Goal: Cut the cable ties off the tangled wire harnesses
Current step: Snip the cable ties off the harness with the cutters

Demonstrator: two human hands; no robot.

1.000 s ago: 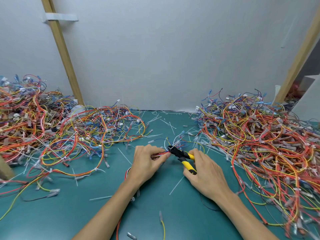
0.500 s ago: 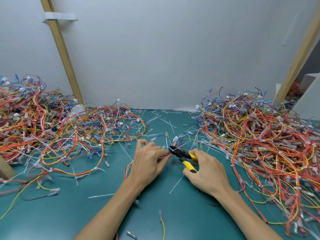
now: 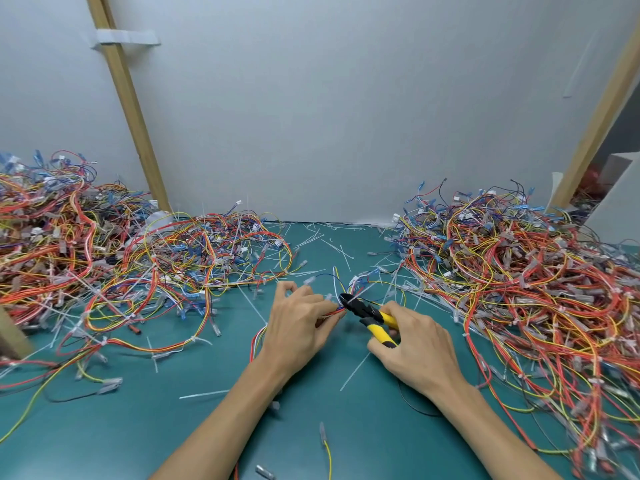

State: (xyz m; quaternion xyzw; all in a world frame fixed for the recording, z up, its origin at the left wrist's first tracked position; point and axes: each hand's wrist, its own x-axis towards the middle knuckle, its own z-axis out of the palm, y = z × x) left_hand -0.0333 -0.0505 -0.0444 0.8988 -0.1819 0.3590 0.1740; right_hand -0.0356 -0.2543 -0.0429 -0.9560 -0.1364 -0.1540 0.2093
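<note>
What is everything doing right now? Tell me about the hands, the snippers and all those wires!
left hand: pinches the wire harness
right hand: grips the cutters
cutters: nose at the wire harness; open or closed unclear
left pile: tangled heap, no hand on it
right pile: tangled heap, no hand on it
cut ties: loose, scattered on the green mat

A flat teal surface (image 3: 104,427) meets a plain pale grey back wall (image 3: 329,116). A light wooden batten (image 3: 130,109) leans against it at left, a strip of white tape (image 3: 126,38) across it. A second wooden batten (image 3: 595,123) leans at right, beside a white boxy object (image 3: 623,209).
</note>
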